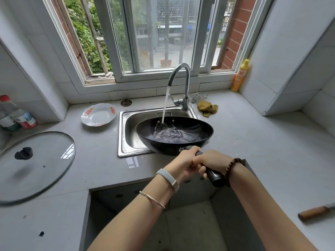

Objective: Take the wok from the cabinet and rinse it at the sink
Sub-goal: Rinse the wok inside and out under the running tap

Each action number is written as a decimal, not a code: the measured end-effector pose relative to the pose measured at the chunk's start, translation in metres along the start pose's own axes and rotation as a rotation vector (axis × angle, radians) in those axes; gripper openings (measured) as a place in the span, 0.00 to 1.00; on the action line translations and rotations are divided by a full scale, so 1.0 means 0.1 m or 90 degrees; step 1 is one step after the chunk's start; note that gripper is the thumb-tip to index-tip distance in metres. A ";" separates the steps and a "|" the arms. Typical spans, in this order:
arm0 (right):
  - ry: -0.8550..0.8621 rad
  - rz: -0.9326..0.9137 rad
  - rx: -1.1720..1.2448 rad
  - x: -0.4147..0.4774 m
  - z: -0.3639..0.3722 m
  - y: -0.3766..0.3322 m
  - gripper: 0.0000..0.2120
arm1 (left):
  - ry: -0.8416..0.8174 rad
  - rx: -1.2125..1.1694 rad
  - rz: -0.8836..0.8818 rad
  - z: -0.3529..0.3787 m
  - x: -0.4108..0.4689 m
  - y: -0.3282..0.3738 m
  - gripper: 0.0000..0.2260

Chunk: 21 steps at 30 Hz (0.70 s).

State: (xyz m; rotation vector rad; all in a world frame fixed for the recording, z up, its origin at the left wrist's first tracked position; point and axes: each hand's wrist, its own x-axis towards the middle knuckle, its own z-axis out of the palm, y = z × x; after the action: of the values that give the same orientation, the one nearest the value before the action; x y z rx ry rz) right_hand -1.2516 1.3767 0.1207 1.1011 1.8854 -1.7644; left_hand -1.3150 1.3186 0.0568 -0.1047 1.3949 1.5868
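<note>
I have both hands clamped on the wok handle [208,169] — the left hand [183,163] forward, next to the bowl, the right hand [212,160] just behind it, the two touching. The wok [174,134] sits over the front right part of the sink [125,131], its bowl roughly level, overhanging the sink's front rim. Water from the faucet [181,82] lands on the far inner wall and pools in the bowl. To rinse well, I judge the bowl should be tilted and rotated slowly so the pool sweeps the whole inner surface, then tipped toward the sink's back left — keep the rim inside the sink edge to avoid spilling onto the countertop [253,142]. The grip must stay firm, since the pooled water adds weight.
</note>
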 end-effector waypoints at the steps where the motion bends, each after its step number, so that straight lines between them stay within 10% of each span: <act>1: 0.009 -0.003 -0.002 -0.02 -0.02 0.02 0.13 | -0.005 0.002 -0.003 0.04 0.00 -0.01 0.15; 21: 0.058 -0.025 -0.128 -0.02 -0.05 0.11 0.14 | -0.032 0.043 0.042 0.04 -0.01 -0.10 0.17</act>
State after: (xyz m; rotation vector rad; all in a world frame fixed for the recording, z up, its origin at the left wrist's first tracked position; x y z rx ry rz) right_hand -1.2412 1.3804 0.1152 1.0936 2.0987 -1.5276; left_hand -1.3055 1.3201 0.0518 0.0212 1.4248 1.5831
